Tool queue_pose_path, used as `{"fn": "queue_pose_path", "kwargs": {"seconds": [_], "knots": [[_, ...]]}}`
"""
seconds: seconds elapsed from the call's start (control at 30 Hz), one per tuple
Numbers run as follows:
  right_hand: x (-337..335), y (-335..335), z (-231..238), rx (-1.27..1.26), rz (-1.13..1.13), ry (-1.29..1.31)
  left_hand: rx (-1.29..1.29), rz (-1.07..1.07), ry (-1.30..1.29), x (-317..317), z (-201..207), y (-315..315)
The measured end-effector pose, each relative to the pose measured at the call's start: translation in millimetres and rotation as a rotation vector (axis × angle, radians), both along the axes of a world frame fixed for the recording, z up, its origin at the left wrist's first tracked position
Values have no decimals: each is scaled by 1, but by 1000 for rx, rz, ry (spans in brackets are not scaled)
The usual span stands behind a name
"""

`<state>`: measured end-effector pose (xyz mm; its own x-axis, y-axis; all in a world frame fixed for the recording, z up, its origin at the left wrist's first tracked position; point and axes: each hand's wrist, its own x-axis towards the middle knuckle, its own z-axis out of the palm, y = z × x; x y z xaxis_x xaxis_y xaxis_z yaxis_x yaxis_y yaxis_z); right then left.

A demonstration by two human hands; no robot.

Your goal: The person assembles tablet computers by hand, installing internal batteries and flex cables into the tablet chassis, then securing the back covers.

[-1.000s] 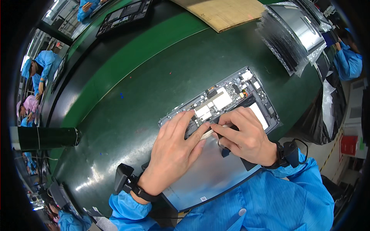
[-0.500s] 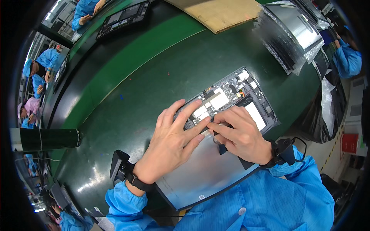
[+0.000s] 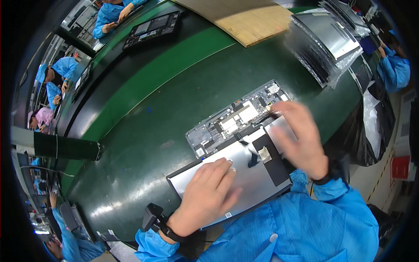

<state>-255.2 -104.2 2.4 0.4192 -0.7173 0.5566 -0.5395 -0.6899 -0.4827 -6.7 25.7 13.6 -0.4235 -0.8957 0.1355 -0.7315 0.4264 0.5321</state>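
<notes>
Palm down, my left hand (image 3: 207, 187) lies on the silver back of a display panel (image 3: 253, 187), fingers stretched out. The panel is near my body, its far edge along an opened tablet or laptop chassis (image 3: 205, 133) with exposed circuit boards. A short black flex cable (image 3: 253, 160) stands on the panel near a black area. Another dark strip (image 3: 240, 139) bridges panel and chassis; I cannot tell if it is connected. My right hand (image 3: 303, 142), blurred by motion, hovers over the chassis's right end with fingers apart, partly hiding a silver block there. Nothing shows in it.
A wooden board (image 3: 244, 22) lies at the far edge of the green table (image 3: 144, 144). Stacked panels in bubble wrap (image 3: 327, 41) stand far right. A dark post (image 3: 67, 145) juts in at left. Another opened device (image 3: 152, 29) sits across; co-workers in blue work beyond.
My left hand has come back from the circuit board onto the panel. My right hand has left the cable area between panel and chassis and swung right, its fingers spreading.
</notes>
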Motion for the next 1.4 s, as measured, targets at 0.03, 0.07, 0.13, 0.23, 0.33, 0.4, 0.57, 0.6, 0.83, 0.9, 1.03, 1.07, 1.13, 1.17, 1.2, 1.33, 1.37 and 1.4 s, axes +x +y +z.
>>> {"fn": "queue_pose_path", "kwargs": {"seconds": [0.03, 0.07, 0.13, 0.23, 0.33, 0.4, 0.57, 0.6, 0.83, 0.9, 1.03, 1.07, 1.13, 1.17, 1.2, 1.33, 1.37, 1.4], "knots": [[-20, -3, 2, 112, -136, 20, 14, 14, -21, -10, 8, 2], [-37, -5, 3, 226, -270, 33, 30, 29, -47, -19, 15, 6], [-48, -3, 7, 443, -261, 80, 50, 7, -142, -26, 16, 14], [-64, 4, -5, 794, -178, -90, 17, -59, -322, -30, 12, 22], [-67, 11, -10, 979, -42, -438, 55, -72, -374, -25, 21, 28], [-57, 9, -8, 1277, 75, -820, 57, -44, -356, -14, 24, 27], [69, -53, -15, 1287, 247, -937, -136, 210, -431, 73, 29, -16], [101, -77, -24, 1297, 311, -948, -198, 269, -467, 98, 33, -32], [336, -170, -58, 1296, 246, -1038, -245, 741, -478, 236, -13, -94], [383, -186, -68, 1324, 250, -942, -242, 810, -496, 259, -20, -100], [408, -195, -86, 433, 312, -264, -229, 912, -598, 307, -40, -97], [392, -168, -69, 72, 128, -67, -148, 933, -672, 310, -38, -88], [335, -177, -50, -43, 259, -147, -264, 925, -903, 298, -38, -108], [303, -194, -59, -29, 257, -188, -305, 794, -554, 277, -21, -141], [273, -203, -61, 17, 259, -218, -321, 667, -213, 260, -14, -170], [193, -202, -48, 505, 129, -345, 399, 769, 1411, 205, -15, -322], [194, -202, -49, 491, 162, -403, 393, 860, 1581, 214, -23, -358], [197, -202, -50, 476, 195, -459, 385, 950, 1752, 224, -35, -391]]}}
